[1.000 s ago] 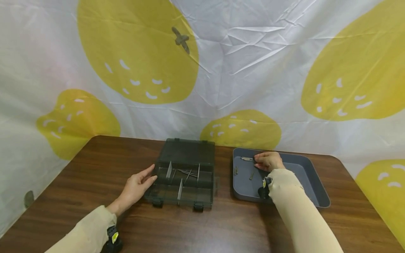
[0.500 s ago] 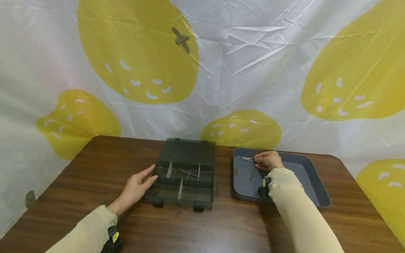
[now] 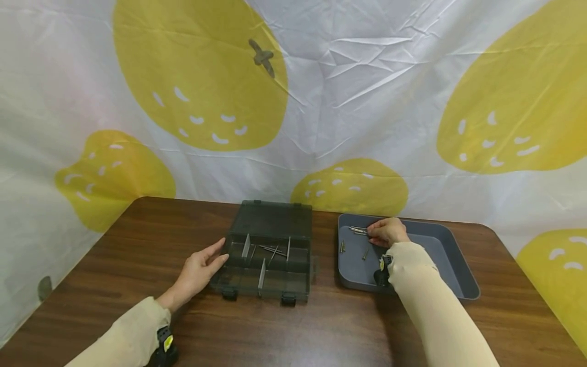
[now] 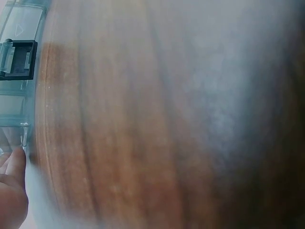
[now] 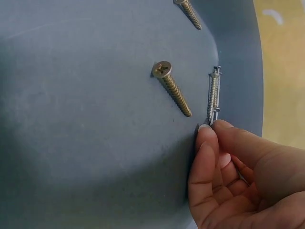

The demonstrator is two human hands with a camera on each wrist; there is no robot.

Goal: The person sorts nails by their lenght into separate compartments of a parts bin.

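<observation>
My left hand (image 3: 196, 271) touches the left side of a dark see-through organizer box (image 3: 234, 278), its fingers fairly straight; in the left wrist view the thumb (image 4: 17, 167) lies at the box's corner. Several thin nails (image 3: 274, 251) lie in one of the compartments. At the grey tray's far left, my right hand (image 3: 389, 232) pinches the end of a nail (image 5: 216, 114) with thumb and forefinger. That nail lies in a small bundle beside a threaded screw (image 5: 214, 90). A brass-coloured screw (image 5: 175, 94) lies apart on the tray floor, and another screw (image 5: 191, 14) is farther off.
The grey tray (image 3: 460, 265) has raised walls and stands right of the box on a brown wooden table (image 3: 321, 331). The box's lid (image 3: 275, 219) is raised at the back, near a fruit-print cloth (image 3: 348, 117). Two black latches (image 3: 288, 299) face the front.
My right hand has shifted very slightly upward and the nails at its fingertips have moved a little. The left hand and the box have stayed in place.
</observation>
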